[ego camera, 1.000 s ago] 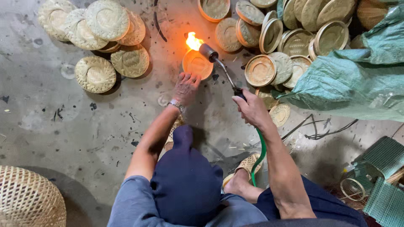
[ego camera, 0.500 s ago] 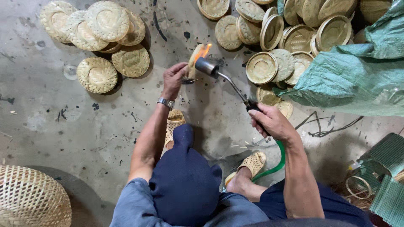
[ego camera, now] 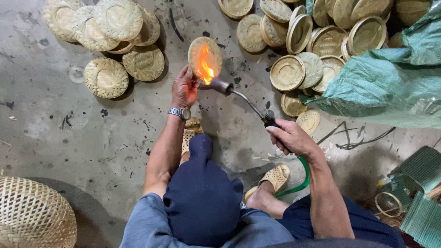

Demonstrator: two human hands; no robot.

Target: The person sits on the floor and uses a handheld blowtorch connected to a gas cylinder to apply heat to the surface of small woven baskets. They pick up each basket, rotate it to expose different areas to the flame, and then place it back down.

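Fingers of the left hand (ego camera: 184,88) pinch a round woven lid (ego camera: 205,57) by its near edge, tilted up over the concrete floor (ego camera: 59,138). Right hand (ego camera: 294,138) is wrapped around a gas torch (ego camera: 243,98), flame (ego camera: 204,69) licking the lid.

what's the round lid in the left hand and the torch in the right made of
Round lid: seemingly woven bamboo or similar strips, pale tan, matte, with visible plaiting. Torch: metal by its look, with a grey nozzle, a thin bent tube, and a dark handle under the right hand. The left hand holds the lid's edge.

Tan woven lid (ego camera: 205,57), orange flame (ego camera: 205,69), green hose (ego camera: 301,183).
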